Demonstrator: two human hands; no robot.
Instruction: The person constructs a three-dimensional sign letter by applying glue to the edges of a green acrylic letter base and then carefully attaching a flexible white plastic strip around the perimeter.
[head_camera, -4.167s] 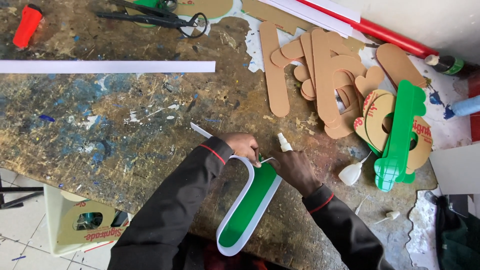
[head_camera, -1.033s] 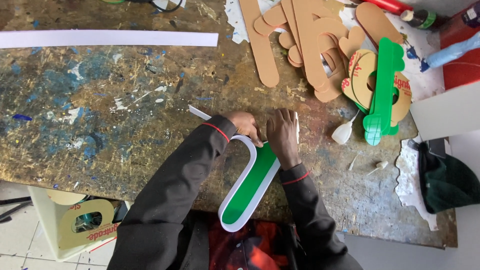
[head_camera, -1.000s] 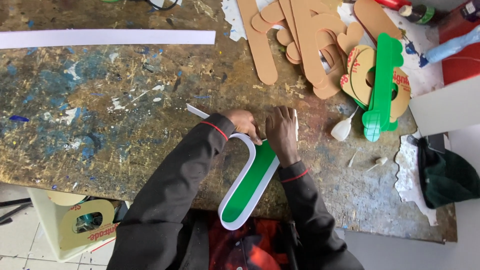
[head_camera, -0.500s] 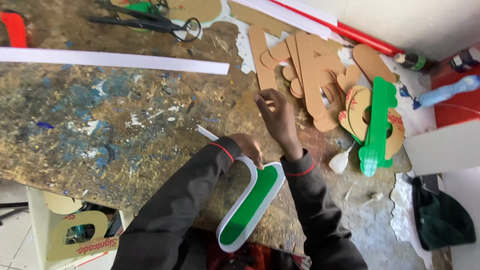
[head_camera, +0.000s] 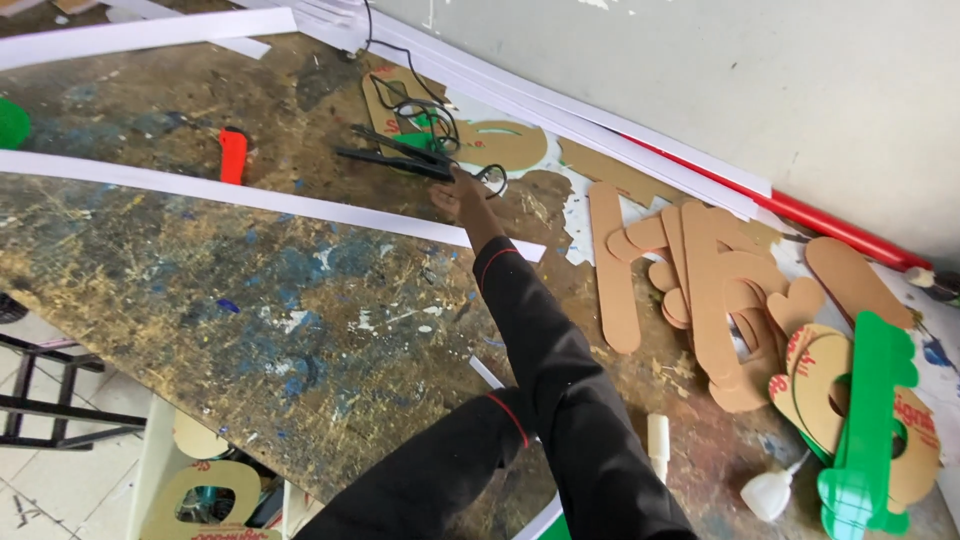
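Paint-splattered worktable (head_camera: 200, 300) against a grey wall (head_camera: 700, 90), tiled floor (head_camera: 40, 480) below.

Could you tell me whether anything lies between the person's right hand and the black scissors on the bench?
Nothing visible does. The right hand is already at the black scissors, fingers at the handle end. A black cord runs close by at the handles, and the long white strip lies nearer the person.

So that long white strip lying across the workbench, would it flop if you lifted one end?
Probably yes: the long white strip looks thin and flat, so it should sag and bend. It seems light for its length. The right hand reaches past it to the black scissors.
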